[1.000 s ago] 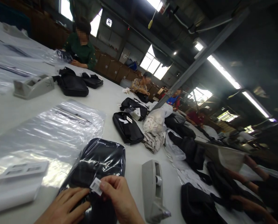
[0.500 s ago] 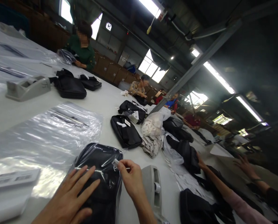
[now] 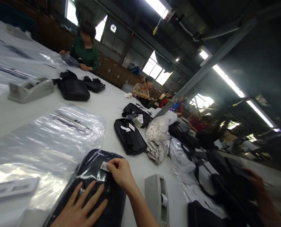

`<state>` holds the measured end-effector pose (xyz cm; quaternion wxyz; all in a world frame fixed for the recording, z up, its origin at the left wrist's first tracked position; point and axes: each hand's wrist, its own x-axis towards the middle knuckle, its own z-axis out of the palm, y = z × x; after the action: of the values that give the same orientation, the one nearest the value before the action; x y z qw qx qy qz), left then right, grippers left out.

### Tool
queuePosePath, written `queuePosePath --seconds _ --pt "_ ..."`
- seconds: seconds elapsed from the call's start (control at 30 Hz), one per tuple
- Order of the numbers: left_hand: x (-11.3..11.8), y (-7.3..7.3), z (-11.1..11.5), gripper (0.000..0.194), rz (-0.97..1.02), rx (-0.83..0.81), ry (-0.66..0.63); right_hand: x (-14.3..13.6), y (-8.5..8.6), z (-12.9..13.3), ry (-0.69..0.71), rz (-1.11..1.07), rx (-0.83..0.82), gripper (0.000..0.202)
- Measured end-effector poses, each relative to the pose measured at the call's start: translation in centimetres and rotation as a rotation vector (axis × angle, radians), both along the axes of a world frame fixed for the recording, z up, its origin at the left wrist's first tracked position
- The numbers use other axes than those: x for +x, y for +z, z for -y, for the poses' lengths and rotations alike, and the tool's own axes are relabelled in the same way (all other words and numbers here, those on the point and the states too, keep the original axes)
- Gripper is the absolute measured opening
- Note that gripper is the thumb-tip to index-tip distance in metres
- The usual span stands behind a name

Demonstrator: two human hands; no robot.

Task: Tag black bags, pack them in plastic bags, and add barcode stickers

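Observation:
A black bag in clear plastic (image 3: 115, 192) lies at the bottom centre of the head view. My left hand (image 3: 80, 206) rests on it with the fingers spread. My right hand (image 3: 121, 173) pinches the edge of a small white barcode label (image 3: 104, 166), which lies against the plastic near the bag's upper end. A grey tape dispenser (image 3: 156, 198) stands just right of my right forearm. Left of the bag, flat clear plastic bags (image 3: 48, 138) are spread on the white table (image 3: 102, 101).
Black bags (image 3: 131, 137) with tags lie beyond, beside a heap of paper tags (image 3: 156, 151). A second dispenser (image 3: 30, 90) stands at the left, near a label roll (image 3: 10, 198). At the right, a person's hand (image 3: 256, 183) holds black bags. Other people sit along the table.
My right hand has moved left with the label, which now lies flatter on the plastic. My left hand has shifted slightly down and right. At the right, the neighbour's black bags have been lifted.

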<state>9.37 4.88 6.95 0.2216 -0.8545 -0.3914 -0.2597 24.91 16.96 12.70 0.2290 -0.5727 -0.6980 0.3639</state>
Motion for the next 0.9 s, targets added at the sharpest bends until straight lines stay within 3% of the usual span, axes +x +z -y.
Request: queuePosePath --seconds 0.4,0.67,0.8,0.9 --pt "0.1 -1.1 -0.7 0.036 0.111 0.01 -0.033 -0.3 -1.4 -0.2 -0.022 0.103 0.053 0.015" --pt "0.6 -3.9 -0.6 0.046 0.135 -0.036 -0.028 -0.1 -2.0 0.0 0.009 0.103 0.084 0.015" --pt "0.5 -3.0 -0.7 0.041 0.129 -0.017 -0.032 -0.1 -2.2 -0.2 -0.012 0.104 0.096 0.007" --pt "0.5 -2.7 -0.7 0.041 0.104 -0.012 -0.032 0.3 -1.9 -0.4 -0.087 0.165 0.099 0.025"
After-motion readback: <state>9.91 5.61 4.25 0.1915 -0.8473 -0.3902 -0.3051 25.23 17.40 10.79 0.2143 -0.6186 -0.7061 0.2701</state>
